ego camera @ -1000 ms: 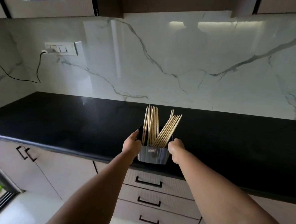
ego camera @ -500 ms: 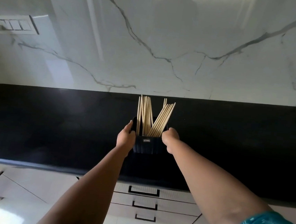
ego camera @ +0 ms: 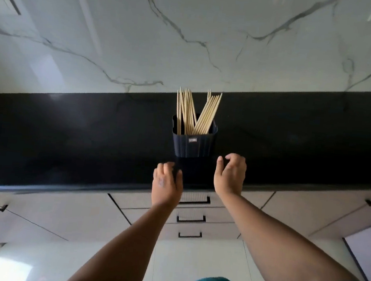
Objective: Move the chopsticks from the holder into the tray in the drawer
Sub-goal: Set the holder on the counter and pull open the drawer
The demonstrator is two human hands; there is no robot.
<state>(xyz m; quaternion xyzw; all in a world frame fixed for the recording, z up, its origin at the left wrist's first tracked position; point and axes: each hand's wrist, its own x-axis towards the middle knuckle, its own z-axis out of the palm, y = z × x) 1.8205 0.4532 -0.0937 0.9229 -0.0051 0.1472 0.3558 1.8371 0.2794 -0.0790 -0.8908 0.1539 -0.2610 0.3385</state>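
Inside holder, chopsticks upright.

Two bare forearms reaching forward side by side, left hand with fingers loosely curled and thumb apart, holding nothing, right hand slightly farther forward, fingers loosely bent, thumb spread, holding nothing

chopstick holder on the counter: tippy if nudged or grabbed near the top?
Possibly. The holder is taller than wide, and the chopsticks stick out well above its rim, leaning in two fans. They would likely shift and rattle. Its ribbed sides probably aid grip. Both hands are off it.
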